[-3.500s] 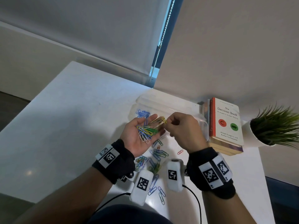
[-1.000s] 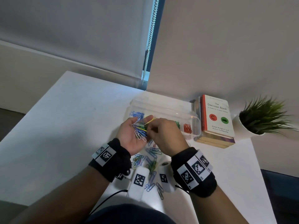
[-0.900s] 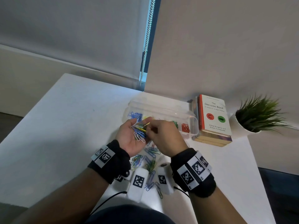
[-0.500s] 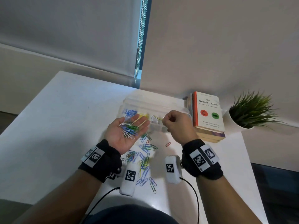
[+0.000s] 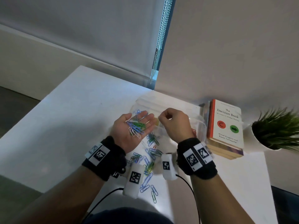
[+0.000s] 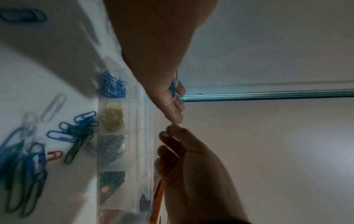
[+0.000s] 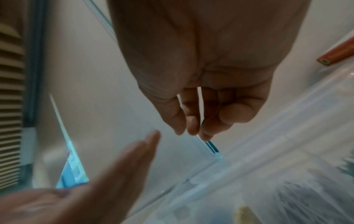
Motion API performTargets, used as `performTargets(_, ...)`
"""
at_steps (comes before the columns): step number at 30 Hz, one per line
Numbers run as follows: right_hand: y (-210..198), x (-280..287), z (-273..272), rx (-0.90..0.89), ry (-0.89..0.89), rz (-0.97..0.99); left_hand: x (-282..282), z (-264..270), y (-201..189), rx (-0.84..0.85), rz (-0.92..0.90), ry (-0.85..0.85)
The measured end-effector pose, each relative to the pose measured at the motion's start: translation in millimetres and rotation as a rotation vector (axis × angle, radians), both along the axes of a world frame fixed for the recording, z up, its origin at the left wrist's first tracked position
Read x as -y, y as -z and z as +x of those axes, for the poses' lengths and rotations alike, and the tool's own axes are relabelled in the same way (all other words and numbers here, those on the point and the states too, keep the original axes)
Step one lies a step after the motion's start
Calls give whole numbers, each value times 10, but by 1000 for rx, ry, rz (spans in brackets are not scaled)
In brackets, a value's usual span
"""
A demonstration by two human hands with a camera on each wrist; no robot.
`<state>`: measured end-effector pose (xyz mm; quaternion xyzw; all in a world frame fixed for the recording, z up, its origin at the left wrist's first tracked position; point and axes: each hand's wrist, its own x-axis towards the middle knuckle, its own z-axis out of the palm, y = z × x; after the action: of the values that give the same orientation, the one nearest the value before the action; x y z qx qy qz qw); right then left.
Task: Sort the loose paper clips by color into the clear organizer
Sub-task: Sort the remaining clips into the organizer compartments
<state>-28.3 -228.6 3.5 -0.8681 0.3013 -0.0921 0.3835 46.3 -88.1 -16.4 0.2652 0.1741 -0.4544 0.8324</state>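
1. The left hand (image 5: 132, 126) lies palm up with fingers straight, carrying a small heap of paper clips (image 5: 135, 127) in blue, green and white, just in front of the clear organizer (image 6: 114, 136).
2. The right hand (image 5: 174, 122) hangs over the organizer with fingers curled and fingertips (image 7: 191, 125) pinched together; whether a clip sits in that pinch cannot be told, since the wrist view is blurred.
3. Judged from this, the step in hand is a drop into a compartment, or the reach back to the palm for the next clip.
4. The compartments already hold blue, yellow, white, green and red clips in a row, so the next move calls for picking one color from the palm and matching it to its cell.
5. More loose clips (image 5: 150, 160) lie on the desk (image 5: 64, 126) between the wrists.
6. Room is tight on the right: a book stack (image 5: 224, 126) sits just beside the organizer, with a potted plant (image 5: 278, 128) beyond. The left of the desk offers open space.
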Motion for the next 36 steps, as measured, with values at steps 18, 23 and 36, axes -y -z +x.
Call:
performTargets(18,-240,-445,-175,-232,-255,-252,95,-265,-22,-37,-5,112)
performTargets(23,-223,-426,-151,-260,-210,-138,84,-273,36,5,21,166)
performTargets(36,-262,-395,-173,-211,-205,-24,74,-257,-17,-26,-58,241)
